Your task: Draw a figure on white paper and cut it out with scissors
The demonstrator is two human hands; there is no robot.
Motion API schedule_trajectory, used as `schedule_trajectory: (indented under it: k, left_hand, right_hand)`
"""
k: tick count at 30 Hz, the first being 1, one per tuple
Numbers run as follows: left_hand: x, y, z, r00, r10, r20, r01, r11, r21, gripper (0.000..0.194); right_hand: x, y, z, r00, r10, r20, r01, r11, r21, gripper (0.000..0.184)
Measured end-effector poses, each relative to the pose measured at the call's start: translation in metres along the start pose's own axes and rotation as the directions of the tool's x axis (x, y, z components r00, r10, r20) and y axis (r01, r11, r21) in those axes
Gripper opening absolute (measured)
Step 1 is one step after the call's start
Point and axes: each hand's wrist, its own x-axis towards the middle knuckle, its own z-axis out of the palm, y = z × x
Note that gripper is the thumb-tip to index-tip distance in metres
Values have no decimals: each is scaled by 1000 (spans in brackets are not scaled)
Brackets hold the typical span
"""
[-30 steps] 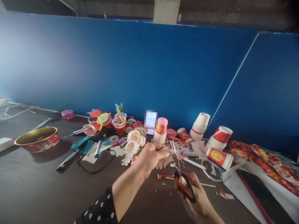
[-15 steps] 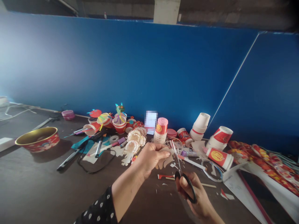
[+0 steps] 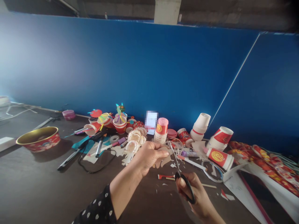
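My left hand point(image 3: 148, 157) pinches a piece of beige cut paper point(image 3: 164, 159) between its thumb and fingers, and part of that paper is hidden behind the fingers. My right hand point(image 3: 192, 194) grips black-handled scissors point(image 3: 185, 188) with the thumb through a loop. The slim metal blades point(image 3: 175, 160) rise to the paper's right edge, so they look to be touching it. Paper scraps and small snippets lie on the dark table point(image 3: 42, 177) below both hands.
Behind my hands stand paper flowers, decorated red cups, stacked white cups, tape, markers and a glue stick. A gold-rimmed red tin bowl point(image 3: 38, 139) sits at the left. Red patterned paper point(image 3: 263, 165) lies at the right, against a blue wall point(image 3: 116, 62).
The scissor blades have narrowed and tilted slightly left against the paper. My left hand has shifted a little to the left.
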Motion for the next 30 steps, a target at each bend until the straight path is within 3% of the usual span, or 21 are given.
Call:
schedule_trajectory:
  k: [4,11,15,21,30]
  left_hand:
    - [1,-2,-1,1000,-16,-14,16,1000,11,7]
    - [5,-7,-2,996,27,-88,-26,1000,17,10]
    - [7,-8,-3,995,42,-89,-41,999,2,10]
    - [7,-12,3,992,102,-76,-102,995,6,7]
    - [9,-22,5,996,21,-83,-16,998,57,16]
  right_hand:
    - [1,-2,2,1000,14,-7,-14,1000,-11,52]
    - [4,2,2,995,-96,-41,94,995,-41,44]
    - [5,5,1,995,-87,-51,85,996,-38,39]
    - [5,7,2,979,-135,-154,137,991,6,34]
    - [6,8,2,953,-110,-283,128,991,45,32]
